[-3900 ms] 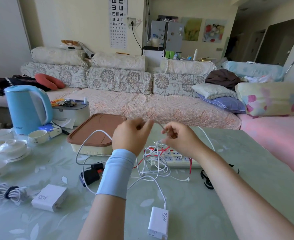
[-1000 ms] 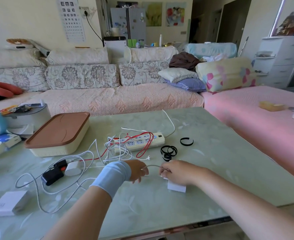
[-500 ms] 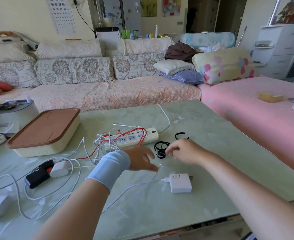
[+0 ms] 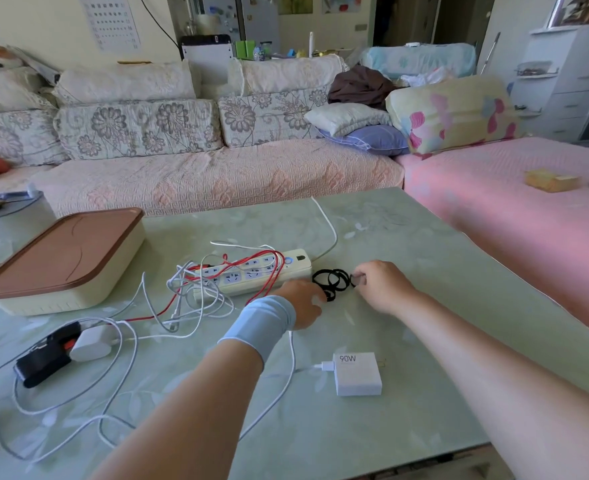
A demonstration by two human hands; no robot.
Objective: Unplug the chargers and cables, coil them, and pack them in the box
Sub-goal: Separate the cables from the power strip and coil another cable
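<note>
The black straps lie between your hands; your right grip pinches their right end. Your left grip touches their near-left edge; whether it is clamped on them, I cannot tell.

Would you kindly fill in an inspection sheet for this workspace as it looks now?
Surface: green patterned table.
Job's things: 90W charger off the power strip, cable attached; lidded box left; small white charger and black adapter front left; black straps beside the strip.
Clutter: grey container at the left edge.
Grips: right hand pinches the black straps; left hand touches them, grip unclear.
Cables: white and red cables tangled over the strip; white cable loops front left.
Surroundings: sofa behind, pink bed right.
</note>
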